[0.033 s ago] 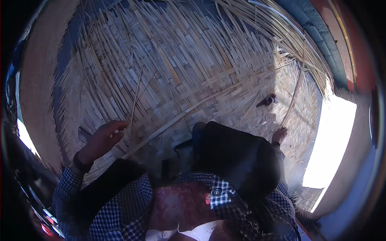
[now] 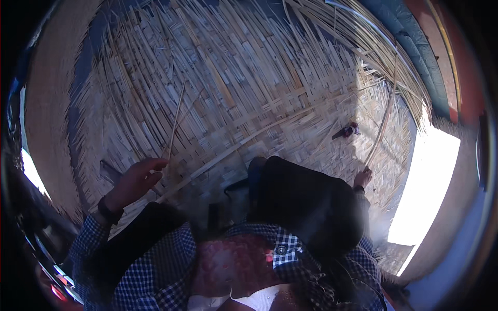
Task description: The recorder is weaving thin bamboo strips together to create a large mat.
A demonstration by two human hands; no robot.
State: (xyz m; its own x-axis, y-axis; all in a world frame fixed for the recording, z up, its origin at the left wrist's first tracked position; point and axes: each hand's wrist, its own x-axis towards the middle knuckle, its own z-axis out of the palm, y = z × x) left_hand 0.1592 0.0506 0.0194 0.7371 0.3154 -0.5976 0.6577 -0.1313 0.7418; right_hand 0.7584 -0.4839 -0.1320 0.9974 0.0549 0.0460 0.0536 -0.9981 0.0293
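A large pale mat of woven split-cane strips, probably bamboo, spreads in front of me, with long loose ends on its far side. My left hand hovers over its near left part, thumb and fingers apart. Its fingertips are beside the lower end of a thin strip; whether they touch cannot be made out. Farther right, my right hand is closed round the near end of a long thin cane strip, which slants away to the far right. A small dark tool lies on the mat left of that strip.
A dark flat object lies beside my left hand. Loose strips are bunched at the far right, near a grey-green quilted cloth. Bright sunlight falls on the right. My dark-clothed knee covers part of the near mat.
My right hand has shifted very slightly toward me with its strip. My left hand keeps nearly the same place and shape.
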